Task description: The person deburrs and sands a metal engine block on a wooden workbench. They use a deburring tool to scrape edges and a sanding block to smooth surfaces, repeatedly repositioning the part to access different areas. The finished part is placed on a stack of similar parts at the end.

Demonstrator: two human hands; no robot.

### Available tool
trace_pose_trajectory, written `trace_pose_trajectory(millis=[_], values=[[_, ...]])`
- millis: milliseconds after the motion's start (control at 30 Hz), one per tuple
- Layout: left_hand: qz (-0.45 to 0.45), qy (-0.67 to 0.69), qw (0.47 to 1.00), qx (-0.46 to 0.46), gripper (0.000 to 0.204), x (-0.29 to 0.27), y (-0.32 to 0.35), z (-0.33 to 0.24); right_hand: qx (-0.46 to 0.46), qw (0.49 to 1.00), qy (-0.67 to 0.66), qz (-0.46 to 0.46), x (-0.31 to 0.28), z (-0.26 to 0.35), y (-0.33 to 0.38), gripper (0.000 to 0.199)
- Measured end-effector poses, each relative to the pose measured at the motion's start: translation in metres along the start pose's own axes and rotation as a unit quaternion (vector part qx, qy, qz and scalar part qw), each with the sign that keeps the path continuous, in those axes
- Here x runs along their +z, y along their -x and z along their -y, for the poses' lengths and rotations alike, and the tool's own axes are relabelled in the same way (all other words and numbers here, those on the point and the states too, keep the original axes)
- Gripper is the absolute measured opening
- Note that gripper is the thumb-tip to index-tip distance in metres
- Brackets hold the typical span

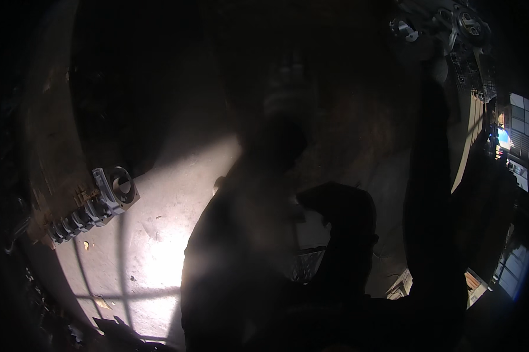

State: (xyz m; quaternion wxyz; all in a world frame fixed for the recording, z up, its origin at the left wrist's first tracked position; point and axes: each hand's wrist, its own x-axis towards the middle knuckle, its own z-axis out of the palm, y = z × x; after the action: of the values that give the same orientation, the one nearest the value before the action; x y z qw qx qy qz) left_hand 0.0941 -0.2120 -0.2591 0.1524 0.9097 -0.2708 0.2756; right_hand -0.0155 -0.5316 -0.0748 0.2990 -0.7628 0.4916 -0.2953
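The picture is very dark, and my arms show mostly as black outlines. One thick arm shape runs up the middle to a faint, greyish hand-like patch, which seems to be my left hand. What it touches is lost in shadow. On the right, a long dark arm shape reaches up towards a cluster of metal machine parts. My right hand seems to end just below them, its fingers hidden in the dark. A shiny metal ring lies beside that cluster. Between the arms stands a dark, bent shape, possibly a boot or leg.
Left, a ribbed metal engine part with a round bore lies by the sunlit concrete floor. A dark crate-like lattice shows at lower centre. Bright windows stand at far right, with stacked pale pieces below.
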Motion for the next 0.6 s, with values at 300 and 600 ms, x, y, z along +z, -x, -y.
trace_pose_trajectory(millis=[300,600], values=[[-0.063,0.333,0.940,0.048,0.055,-0.173,0.028,0.094,0.025,0.991,-0.080,-0.107,-0.017,0.006,0.180,0.078],[0.175,0.441,0.880,-0.026,0.074,-0.343,0.093,0.089,-0.001,0.917,-0.395,0.055,0.051,0.041,0.436,0.069]])
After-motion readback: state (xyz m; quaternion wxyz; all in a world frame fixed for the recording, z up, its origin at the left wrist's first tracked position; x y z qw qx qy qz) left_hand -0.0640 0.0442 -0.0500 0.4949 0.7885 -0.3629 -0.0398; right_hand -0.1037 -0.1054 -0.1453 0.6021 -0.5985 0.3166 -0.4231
